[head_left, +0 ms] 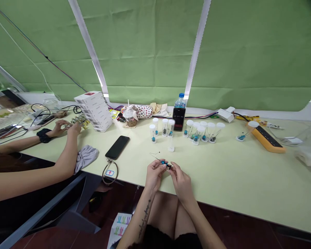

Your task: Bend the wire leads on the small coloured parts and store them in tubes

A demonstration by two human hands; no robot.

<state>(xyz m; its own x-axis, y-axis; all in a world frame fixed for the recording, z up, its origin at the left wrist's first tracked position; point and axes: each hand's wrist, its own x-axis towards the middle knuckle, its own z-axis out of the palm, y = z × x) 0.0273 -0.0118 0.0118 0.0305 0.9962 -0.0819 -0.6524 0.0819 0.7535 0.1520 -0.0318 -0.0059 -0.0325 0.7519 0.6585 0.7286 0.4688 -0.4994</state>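
Note:
Just over the table's front edge, my left hand (pixel 154 174) pinches a small blue-and-black piece (pixel 163 162). Thin dark wire sticks out of it toward the upper left, with a tiny dark tip. My right hand (pixel 180 179) closes its fingertips on the black end of the same piece, whose exact kind is too small to make out. Straight ahead of my hands stands a clear tube (pixel 171 144), its top blurred. Behind and beside it are several white-capped clear tubes (pixel 196 135) with small blue or dark pieces and wires inside.
A phone showing a timer (pixel 178 118) leans against a water bottle (pixel 180 100). To the left lie a dark phone (pixel 117 147), a ring (pixel 110 172) and a stack of white boxes (pixel 95 112). A co-worker's hands (pixel 67 127) handle coiled wire. An orange power strip (pixel 268 139) lies right.

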